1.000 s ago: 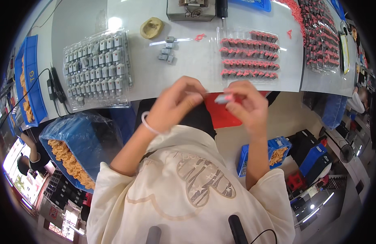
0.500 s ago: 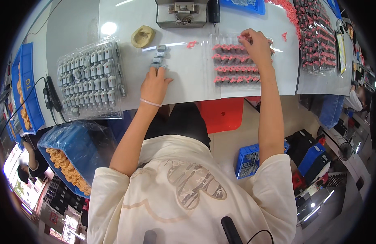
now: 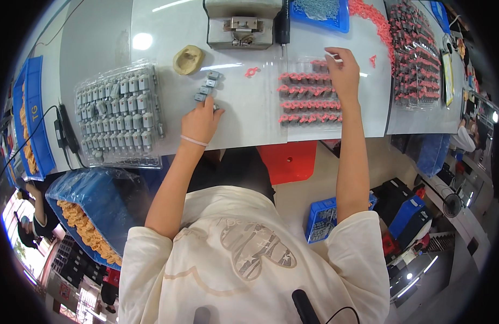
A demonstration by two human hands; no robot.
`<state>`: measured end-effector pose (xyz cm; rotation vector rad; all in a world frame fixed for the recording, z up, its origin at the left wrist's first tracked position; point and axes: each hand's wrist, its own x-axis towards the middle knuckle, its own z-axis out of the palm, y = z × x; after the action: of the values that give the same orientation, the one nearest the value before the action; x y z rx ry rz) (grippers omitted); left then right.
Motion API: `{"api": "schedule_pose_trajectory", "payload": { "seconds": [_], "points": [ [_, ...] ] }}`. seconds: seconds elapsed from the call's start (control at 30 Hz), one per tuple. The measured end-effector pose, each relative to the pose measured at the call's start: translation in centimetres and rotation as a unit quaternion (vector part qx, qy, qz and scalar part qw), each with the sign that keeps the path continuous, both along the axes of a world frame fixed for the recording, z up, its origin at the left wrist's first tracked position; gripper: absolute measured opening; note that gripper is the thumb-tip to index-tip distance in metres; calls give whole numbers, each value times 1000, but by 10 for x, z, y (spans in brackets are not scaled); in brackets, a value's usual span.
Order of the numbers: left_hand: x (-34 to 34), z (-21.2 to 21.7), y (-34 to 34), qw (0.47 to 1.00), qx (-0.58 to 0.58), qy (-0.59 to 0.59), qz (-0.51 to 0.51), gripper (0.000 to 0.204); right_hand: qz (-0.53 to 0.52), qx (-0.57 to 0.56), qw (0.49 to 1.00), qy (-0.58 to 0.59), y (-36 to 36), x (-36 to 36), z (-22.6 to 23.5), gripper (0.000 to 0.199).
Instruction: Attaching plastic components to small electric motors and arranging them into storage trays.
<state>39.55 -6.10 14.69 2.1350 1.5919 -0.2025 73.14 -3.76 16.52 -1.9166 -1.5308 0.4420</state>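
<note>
Head view: our left hand (image 3: 199, 124) at grey blocks (image 3: 211, 83) on the desk (image 3: 249, 120), our right hand (image 3: 344, 74) at pink-topped parts (image 3: 309, 105), probably rowed for easy reach; whether curled fingers (image 3: 208, 103) grip, we cannot tell.

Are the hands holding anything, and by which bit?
Can't tell: the left hand is at the grey blocks, the right hand at the pink-topped parts; any grip is hidden.

Two yellow capital letters (image 3: 35, 112) stand tilted on the outer wall of the blue bin (image 3: 43, 143) at the far left of the frame. Faint, partly creased lettering (image 3: 228, 222) runs across the cream shirt (image 3: 206, 256), lower centre, too unclear to read in full.
</note>
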Motion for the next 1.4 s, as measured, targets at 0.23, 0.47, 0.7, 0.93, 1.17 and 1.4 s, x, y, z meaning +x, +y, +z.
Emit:
{"api": "schedule_pose_trajectory", "payload": {
  "seconds": [0.23, 0.47, 0.7, 0.93, 1.17, 1.4],
  "points": [
    [-16, 18, -18, 848, -218, -427, 226, 24, 247, 16, 966, -74, 1, -101, -27, 18],
    [-15, 76, -20, 667, -274, -611, 329, 27, 263, 26, 938, -225, 4, -121, -45, 13],
    [-17, 110, -19, 605, -320, -642, 345, 30, 244, 108, 925, -272, 6, -131, -54, 6],
    [-20, 119, -26, 676, -235, -651, 255, 31, 179, 40, 932, -313, 2, -138, -47, 12],
    [-35, 132, -36, 604, -335, -669, 276, 32, 70, -140, 909, 386, -40, -158, 51, 22],
    [-21, 145, -39, 572, -357, -646, 358, 27, 102, -83, 831, 541, -85, -178, 131, 23]
  ]
}}
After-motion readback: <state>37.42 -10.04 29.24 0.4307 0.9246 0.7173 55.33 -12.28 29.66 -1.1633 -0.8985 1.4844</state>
